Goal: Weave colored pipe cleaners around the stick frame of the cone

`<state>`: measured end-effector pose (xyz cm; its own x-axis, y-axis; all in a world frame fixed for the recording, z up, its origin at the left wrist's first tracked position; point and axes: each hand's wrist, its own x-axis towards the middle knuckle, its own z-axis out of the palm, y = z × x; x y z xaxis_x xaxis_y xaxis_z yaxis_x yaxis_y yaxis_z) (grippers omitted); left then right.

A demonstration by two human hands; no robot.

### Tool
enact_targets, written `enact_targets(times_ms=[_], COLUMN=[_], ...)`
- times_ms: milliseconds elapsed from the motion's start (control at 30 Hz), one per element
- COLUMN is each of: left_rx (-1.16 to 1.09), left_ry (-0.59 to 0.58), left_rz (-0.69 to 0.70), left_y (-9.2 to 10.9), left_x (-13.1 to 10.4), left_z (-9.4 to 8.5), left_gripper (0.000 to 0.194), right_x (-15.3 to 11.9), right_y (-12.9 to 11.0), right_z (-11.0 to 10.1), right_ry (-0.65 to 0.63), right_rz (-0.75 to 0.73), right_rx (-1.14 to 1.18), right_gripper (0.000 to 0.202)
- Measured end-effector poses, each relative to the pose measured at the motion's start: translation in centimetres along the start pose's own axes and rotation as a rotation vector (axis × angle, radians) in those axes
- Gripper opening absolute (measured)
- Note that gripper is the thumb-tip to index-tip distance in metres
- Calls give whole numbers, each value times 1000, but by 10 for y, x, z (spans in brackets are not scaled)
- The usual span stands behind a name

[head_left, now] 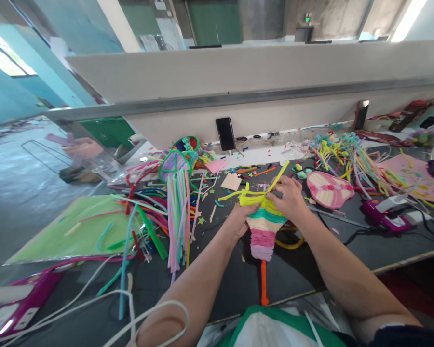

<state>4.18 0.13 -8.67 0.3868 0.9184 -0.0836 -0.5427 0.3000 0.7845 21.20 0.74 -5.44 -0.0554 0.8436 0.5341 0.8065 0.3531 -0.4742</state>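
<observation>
A tapered striped craft made of pipe cleaners (263, 224) is held above the dark table, with yellow, teal, cream, pink and lilac bands. An orange stem (264, 284) hangs from its narrow end, towards me. My left hand (241, 219) grips the left side of the wide yellow end, thumb lying across the front. At the top right, my right hand (288, 195) has its fingers closed around a yellow pipe cleaner (281, 176), whose loose end sticks up. Another yellow end points left from the top edge. The fingers behind the craft are hidden.
Bundled pastel pipe cleaners (179, 217) and a green sheet (83, 226) lie to the left. A pink oval craft (330, 189) and a purple power strip (385, 217) are at right. A phone (225, 134) leans against the white partition (275, 115). White cables (130, 299) cross the front left.
</observation>
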Motion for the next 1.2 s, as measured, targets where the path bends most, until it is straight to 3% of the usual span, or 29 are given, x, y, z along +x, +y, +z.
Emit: enact_targets(times_ms=[400,633,1200], left_rx=[6,-8,-9], left_ry=[16,40,26], left_rz=[0,8,9], left_y=[0,0,-4], left_x=[0,1,1], left_z=[0,0,-1], left_gripper=[47,42,44], right_x=[-1,-2,1], right_y=[-1,-2,-6], right_z=[2,-3,1], right_ry=[-10,-11,-9], right_rz=[-42,-158,-52], right_rx=[-33,-53,-46], right_gripper=[9,10,9])
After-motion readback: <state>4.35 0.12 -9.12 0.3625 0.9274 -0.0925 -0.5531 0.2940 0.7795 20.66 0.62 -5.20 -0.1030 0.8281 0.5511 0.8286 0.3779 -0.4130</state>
